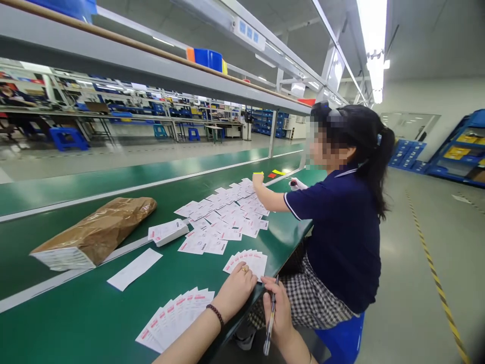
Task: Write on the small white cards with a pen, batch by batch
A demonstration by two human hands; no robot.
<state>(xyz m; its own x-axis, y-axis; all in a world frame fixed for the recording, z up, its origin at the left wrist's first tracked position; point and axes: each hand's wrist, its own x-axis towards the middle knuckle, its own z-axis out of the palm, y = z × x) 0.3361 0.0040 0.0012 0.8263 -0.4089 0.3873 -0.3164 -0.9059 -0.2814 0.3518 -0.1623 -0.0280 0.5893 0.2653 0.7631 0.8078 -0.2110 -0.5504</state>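
My left hand (pixel 239 285), with a ring and a beaded bracelet, rests its curled fingers on a small fan of white cards (pixel 252 259) near the table edge. My right hand (pixel 279 308) holds a pen (pixel 270 323) beside the edge, its fingertips near the lower corner of those cards. Another fan of cards with red print (pixel 172 321) lies below my left forearm. Farther up, many overlapping white cards (pixel 223 217) cover the green table (pixel 94 323). A stack of cards (pixel 167 231) and a blank white strip (pixel 135 269) lie to the left.
A brown paper package (pixel 102 227) lies at the left. A person in a dark shirt (pixel 341 227) sits on a blue stool (pixel 343 336) at the right, arms over the table's far part. Yellow and red pieces (pixel 272 175) lie there. A shelf (pixel 151 65) runs above.
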